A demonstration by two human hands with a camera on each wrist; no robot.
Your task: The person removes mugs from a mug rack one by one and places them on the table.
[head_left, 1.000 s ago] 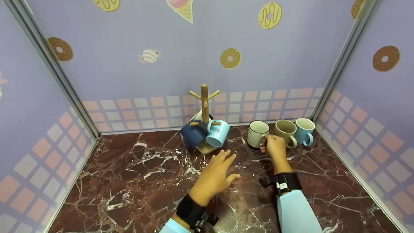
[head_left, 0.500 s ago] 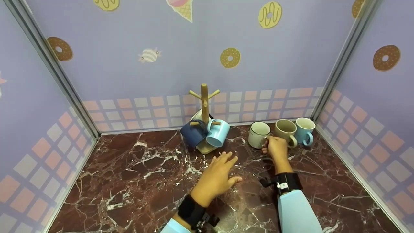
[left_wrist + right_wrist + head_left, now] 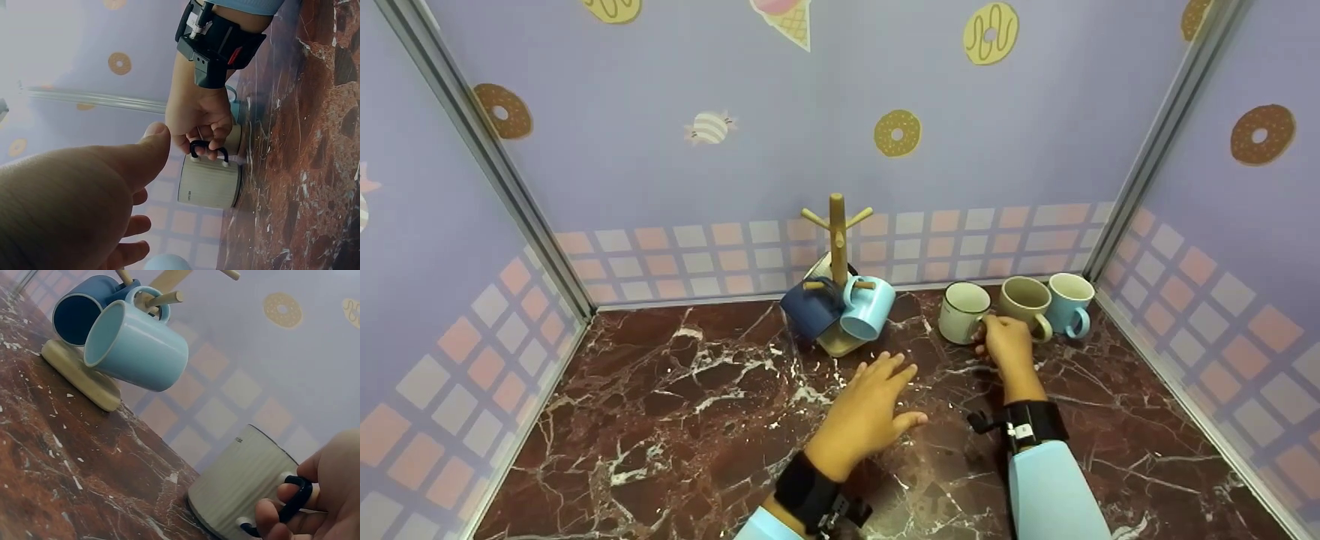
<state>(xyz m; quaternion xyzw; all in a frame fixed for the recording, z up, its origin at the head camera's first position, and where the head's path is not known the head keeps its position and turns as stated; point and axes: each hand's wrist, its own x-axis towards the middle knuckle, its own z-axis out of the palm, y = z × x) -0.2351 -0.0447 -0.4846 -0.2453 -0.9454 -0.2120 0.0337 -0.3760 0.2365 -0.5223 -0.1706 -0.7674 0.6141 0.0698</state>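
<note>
My right hand [image 3: 1006,343] grips the dark handle [image 3: 298,499] of a cream enamel mug [image 3: 960,322] with a black rim. This mug is upright, its base right at the marble-patterned tabletop. Just right of it stand a brown mug [image 3: 1018,301] and a light blue mug [image 3: 1063,318]. My left hand [image 3: 861,412] holds nothing; it hovers palm down with fingers spread, in front of a wooden mug tree [image 3: 838,232]. From the tree's lower pegs hang a navy mug [image 3: 811,313] and another light blue mug [image 3: 138,349], both tilted. A whitish mug [image 3: 820,265] is mostly hidden behind them.
The tree's upper pegs [image 3: 858,217] bear no mugs. A patterned back wall [image 3: 720,180] rises close behind the tree and mugs, with side walls at left and right. White flecks and veins mark the dark red tabletop [image 3: 675,435].
The cream mug has shifted slightly right and settled, with my right hand still on its handle. My left hand has drifted a little to the right.
</note>
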